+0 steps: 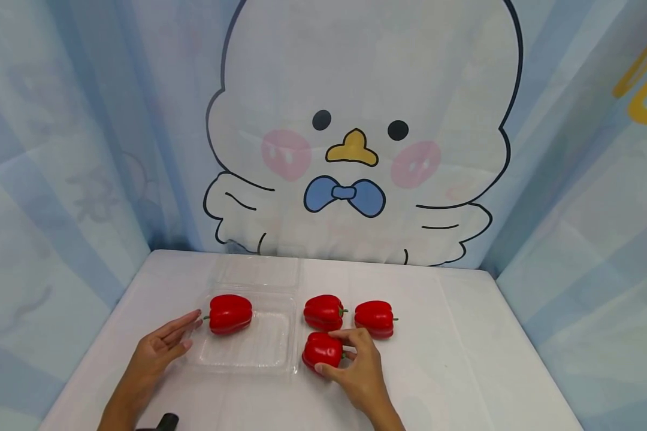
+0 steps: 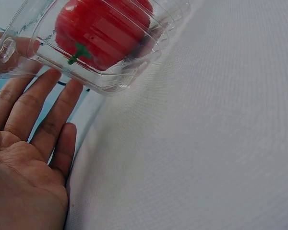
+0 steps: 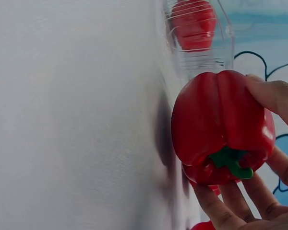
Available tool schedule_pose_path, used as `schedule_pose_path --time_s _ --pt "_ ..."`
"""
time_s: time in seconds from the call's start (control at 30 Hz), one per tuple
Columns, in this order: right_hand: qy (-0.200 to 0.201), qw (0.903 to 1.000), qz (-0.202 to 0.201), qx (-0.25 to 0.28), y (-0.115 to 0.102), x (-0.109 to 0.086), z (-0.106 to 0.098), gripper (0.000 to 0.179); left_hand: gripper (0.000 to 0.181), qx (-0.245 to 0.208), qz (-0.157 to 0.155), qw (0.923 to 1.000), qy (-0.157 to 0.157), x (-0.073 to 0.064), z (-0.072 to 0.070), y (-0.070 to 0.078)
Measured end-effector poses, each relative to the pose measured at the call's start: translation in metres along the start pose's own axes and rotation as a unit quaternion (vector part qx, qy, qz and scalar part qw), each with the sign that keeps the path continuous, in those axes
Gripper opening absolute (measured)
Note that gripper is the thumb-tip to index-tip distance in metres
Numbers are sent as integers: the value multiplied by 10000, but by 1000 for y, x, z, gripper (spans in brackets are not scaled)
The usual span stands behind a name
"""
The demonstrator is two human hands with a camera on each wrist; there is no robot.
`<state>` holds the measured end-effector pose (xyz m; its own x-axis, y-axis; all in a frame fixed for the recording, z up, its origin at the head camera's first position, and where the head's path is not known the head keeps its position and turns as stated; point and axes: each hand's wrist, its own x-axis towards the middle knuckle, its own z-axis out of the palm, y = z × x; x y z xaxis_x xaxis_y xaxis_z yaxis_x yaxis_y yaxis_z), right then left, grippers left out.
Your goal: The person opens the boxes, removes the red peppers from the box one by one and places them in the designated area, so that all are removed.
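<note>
A clear plastic clamshell box (image 1: pixel 264 350) lies with its lid folded back, and one red bell pepper (image 1: pixel 230 314) rests on its side in the left part of it. My left hand (image 1: pixel 159 350) is at the box's left wall, fingers extended; in the left wrist view its fingertips (image 2: pixel 74 86) are right at the plastic rim. My right hand (image 1: pixel 358 365) grips another red bell pepper (image 3: pixel 221 120) between thumb and fingers, just right of the box. Its green stem (image 3: pixel 233 163) points toward the palm side.
Two more red bell peppers lie on the white table, one (image 1: pixel 323 312) behind the held one and one (image 1: pixel 374 318) to its right. A black object (image 1: pixel 167 422) shows at the near left edge. Behind the table hangs a curtain (image 1: pixel 356 233) with a cartoon bird.
</note>
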<state>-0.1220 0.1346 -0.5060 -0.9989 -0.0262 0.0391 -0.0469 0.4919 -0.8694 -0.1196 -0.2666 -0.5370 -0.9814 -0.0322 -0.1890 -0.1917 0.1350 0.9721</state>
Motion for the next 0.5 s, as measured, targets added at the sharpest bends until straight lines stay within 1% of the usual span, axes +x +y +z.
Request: schedule_pose_path --time_s 0.17,0.3,0.5 --pt "-46 9999 104 -72 4 -1 3 58 71 -53 -10 10000 -7 1 0 -1" --pt "-49 9999 84 -104 5 0 4 58 71 -75 -10 10000 -16 1 0 -1" --pt "-169 9997 109 -103 4 2 3 58 72 -37 -12 10000 44 0 1 1"
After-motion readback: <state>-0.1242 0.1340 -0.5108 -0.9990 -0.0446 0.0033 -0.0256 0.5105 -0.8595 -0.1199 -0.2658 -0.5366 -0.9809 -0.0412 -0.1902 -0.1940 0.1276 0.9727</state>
